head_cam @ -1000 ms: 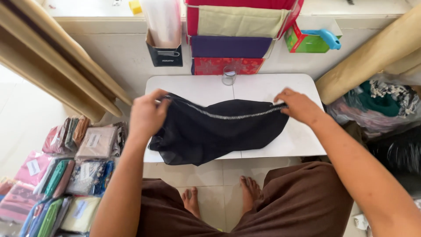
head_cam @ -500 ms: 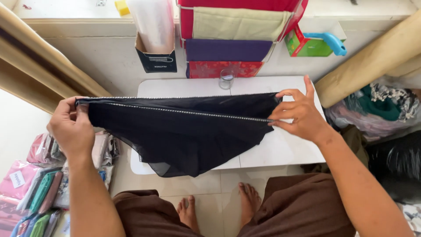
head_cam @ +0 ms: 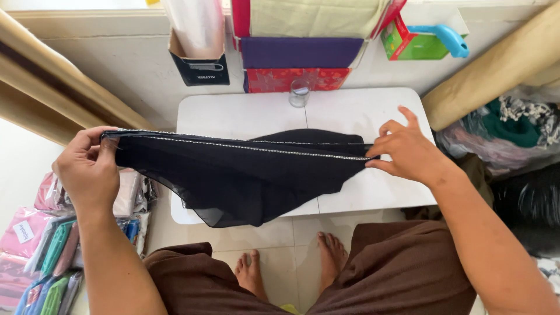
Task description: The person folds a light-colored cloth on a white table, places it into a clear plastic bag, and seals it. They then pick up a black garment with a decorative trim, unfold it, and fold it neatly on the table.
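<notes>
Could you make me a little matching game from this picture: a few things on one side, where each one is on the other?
Things:
1. black cloth
2. glass
3. packets
4. green box

Places:
A. on the floor, lower left
B. on the ledge, upper right
C. stretched between the left hand and right hand
D. at the back edge of the white table

Pairs: 1-C, 2-D, 3-A, 4-B
</notes>
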